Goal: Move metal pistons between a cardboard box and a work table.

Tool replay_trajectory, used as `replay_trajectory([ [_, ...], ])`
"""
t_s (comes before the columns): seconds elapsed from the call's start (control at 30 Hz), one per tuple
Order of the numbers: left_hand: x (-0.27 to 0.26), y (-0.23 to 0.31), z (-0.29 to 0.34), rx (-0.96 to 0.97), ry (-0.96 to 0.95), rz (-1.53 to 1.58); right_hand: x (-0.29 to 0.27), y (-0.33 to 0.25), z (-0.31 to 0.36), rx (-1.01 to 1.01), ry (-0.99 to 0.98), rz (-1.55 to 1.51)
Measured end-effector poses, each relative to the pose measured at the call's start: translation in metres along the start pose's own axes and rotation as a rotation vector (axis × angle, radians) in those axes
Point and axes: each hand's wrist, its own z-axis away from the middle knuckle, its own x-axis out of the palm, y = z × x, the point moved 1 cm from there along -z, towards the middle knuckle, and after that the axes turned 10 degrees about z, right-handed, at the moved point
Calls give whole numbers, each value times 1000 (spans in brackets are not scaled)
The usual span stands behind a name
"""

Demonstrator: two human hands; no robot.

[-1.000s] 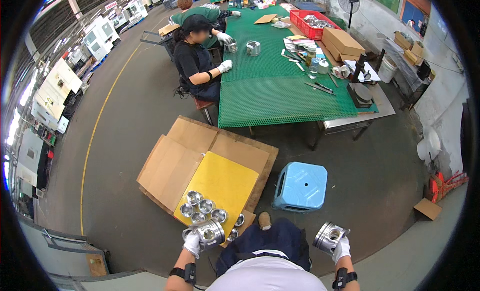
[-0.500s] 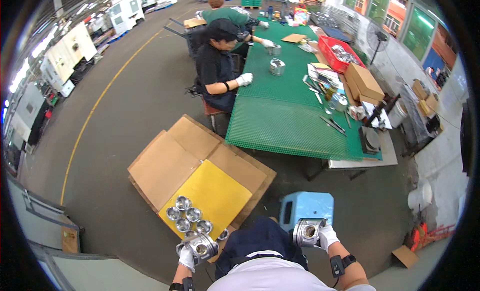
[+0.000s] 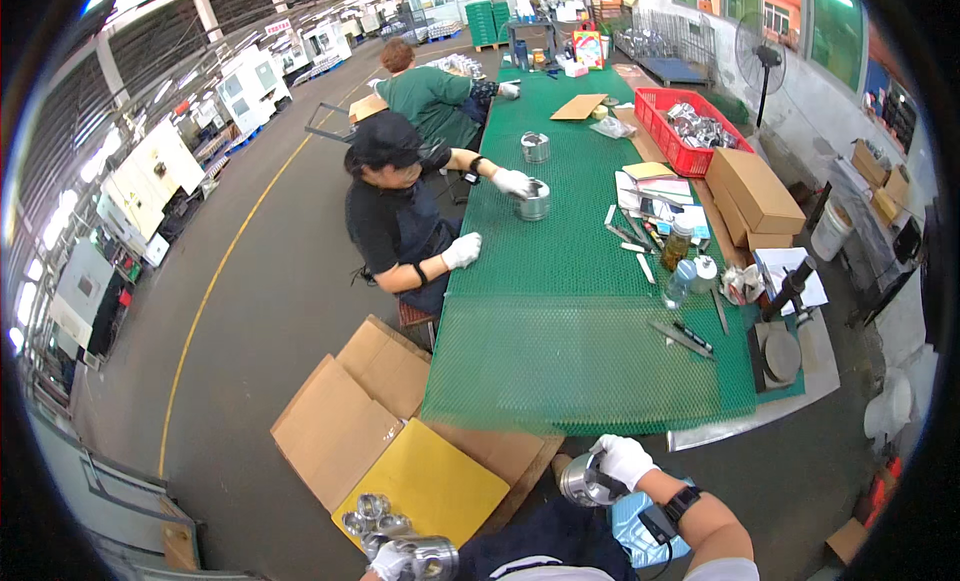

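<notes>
My gloved right hand (image 3: 626, 461) is closed on a shiny metal piston (image 3: 586, 481), held just off the near edge of the green table (image 3: 570, 351). At the lower edge, my gloved left hand (image 3: 392, 559) grips another piston (image 3: 434, 559), partly cut off by the picture's rim. Below and left of the table, several pistons (image 3: 373, 507) stand on a yellow sheet (image 3: 430, 481) laid over brown cardboard (image 3: 335, 431). The left hand's piston overlaps some of them in view.
A blue plastic stool (image 3: 640, 536) is below my right arm. Across the table, a seated co-worker (image 3: 400, 206) touches a piston (image 3: 534, 200); another piston (image 3: 535, 147) stands farther back. Bottles (image 3: 678, 243), files (image 3: 682, 339), a stand (image 3: 778, 353) and a red crate (image 3: 690, 131) occupy the right side.
The table appears nearer. My right hand has lifted its piston up toward the table's near edge; the left hand's piston sits lower in view. The co-worker's hand has reached to a piston.
</notes>
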Motion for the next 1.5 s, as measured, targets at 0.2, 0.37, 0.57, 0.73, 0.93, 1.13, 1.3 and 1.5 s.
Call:
replay_trajectory([
  [0.2, 13, 260, -126, 495, -342, -700, -91, 36, -158, -84, 94, 136],
  [0.37, 46, 429, -236, 354, -323, -735, -145, 65, -281, -215, 282, 235],
  [0.57, 81, 530, -353, 470, -261, -899, -166, 103, -377, -222, 290, 402],
  [0.73, 91, 590, -407, 422, -362, -1066, -167, 105, -395, -259, 351, 426],
  [0.93, 118, 640, -437, 301, -407, -1160, -170, 106, -395, -254, 287, 434],
  [1.13, 128, 630, -439, 319, -309, -1110, -174, 107, -390, -257, 291, 432],
  [1.3, 129, 605, -431, 346, -89, -816, -171, 105, -392, -264, 308, 465],
  [1.5, 143, 612, -415, 22, -92, -600, -175, 105, -394, -240, 294, 589],
])
